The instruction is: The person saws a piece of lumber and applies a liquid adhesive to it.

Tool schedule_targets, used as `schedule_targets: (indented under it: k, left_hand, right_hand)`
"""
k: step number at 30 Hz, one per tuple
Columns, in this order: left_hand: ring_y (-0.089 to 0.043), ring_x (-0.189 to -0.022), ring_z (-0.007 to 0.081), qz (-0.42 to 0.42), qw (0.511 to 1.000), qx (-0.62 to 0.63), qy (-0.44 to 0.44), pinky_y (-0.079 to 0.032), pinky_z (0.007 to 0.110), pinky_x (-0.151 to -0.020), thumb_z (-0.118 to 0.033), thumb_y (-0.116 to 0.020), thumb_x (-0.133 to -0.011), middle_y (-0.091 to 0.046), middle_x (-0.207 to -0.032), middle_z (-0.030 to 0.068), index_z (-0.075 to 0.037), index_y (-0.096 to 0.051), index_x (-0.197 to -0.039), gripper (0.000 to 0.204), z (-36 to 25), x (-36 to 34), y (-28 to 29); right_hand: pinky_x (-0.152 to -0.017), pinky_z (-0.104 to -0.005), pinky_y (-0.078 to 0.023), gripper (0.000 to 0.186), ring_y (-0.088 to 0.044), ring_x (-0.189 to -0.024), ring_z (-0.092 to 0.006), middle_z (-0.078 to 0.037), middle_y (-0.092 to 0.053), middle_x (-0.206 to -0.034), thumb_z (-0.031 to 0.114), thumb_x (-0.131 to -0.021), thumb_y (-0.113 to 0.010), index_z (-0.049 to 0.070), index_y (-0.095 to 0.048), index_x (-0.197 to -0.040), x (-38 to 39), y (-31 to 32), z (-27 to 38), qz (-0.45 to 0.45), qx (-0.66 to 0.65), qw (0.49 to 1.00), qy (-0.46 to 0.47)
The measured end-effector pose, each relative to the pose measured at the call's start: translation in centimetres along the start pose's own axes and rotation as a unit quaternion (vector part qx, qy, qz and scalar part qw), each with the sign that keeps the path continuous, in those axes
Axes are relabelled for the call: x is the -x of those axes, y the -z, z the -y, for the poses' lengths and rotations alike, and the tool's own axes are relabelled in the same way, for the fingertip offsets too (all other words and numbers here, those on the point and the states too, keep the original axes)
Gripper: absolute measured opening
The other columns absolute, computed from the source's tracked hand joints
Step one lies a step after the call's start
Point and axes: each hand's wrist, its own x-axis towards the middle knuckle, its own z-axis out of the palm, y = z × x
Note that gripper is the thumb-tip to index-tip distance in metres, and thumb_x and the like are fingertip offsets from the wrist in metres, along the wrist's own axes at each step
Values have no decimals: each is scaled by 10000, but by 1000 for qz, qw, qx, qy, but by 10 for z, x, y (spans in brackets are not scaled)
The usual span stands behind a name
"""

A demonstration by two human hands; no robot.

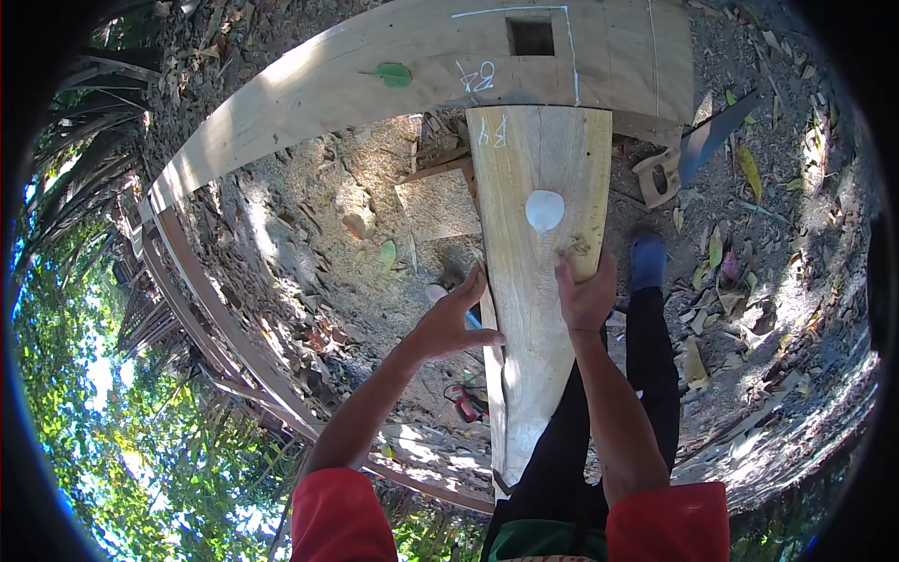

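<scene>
A long pale wooden plank (538,159) runs from my body to a thick curved timber (412,47), its far end up against the timber's edge. My right hand (588,292) grips the plank's right edge, thumb on top and fingers curled around the side. At the left edge is my left hand (457,323), fingers stretched and thumb spread, the thumb tip touching the plank. A small white disc-like thing (544,211) lies on the plank; I cannot tell what it is. The timber has a square hole (531,37), chalk lines and a green leaf (391,75).
Right of the plank, a handsaw (698,150) with a wooden handle lies on the ground. A wood block (438,204) sits amid sawdust to the left. A red object (465,405) is low beside the plank. My foot (648,262) stands at the right. Long boards (220,314) curve along the left.
</scene>
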Motion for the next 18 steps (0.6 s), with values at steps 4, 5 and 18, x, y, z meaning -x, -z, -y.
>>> schedule_targets:
  k: [4, 5, 18]
  left_hand:
    - [-139, -1493, 355, -3, 1000, -4, -2, -177, 384, -1209, -615, -771, -727, -74, -1591, 306, 103, -89, -1511, 1262, -3, 0, 3]
    - [-139, -1493, 355, -2, 1000, -3, -3, -177, 384, -1209, -615, -771, -727, -74, -1591, 306, 103, -89, -1511, 1262, -2, 0, 2]
    - [-133, -1496, 348, -6, 1000, -3, 0, -171, 382, -1210, -630, -765, -718, -74, -1597, 293, 107, -91, -1509, 1274, 4, 0, -1]
  right_hand:
    - [-889, -459, -493, 740, -598, -1047, -401, -203, -607, -1142, 359, -716, -827, 15, -503, -1285, -1, -1, 2, 0, -14, 1000, 3]
    - [-886, -460, -493, 739, -599, -1043, -400, -202, -609, -1135, 357, -715, -828, 15, -504, -1284, -1, 0, 2, 1, -19, 1000, -1]
    - [-898, -461, -492, 751, -597, -1050, -394, -199, -604, -1137, 350, -707, -832, 6, -503, -1287, 0, 0, 0, 4, -22, 1000, 0]
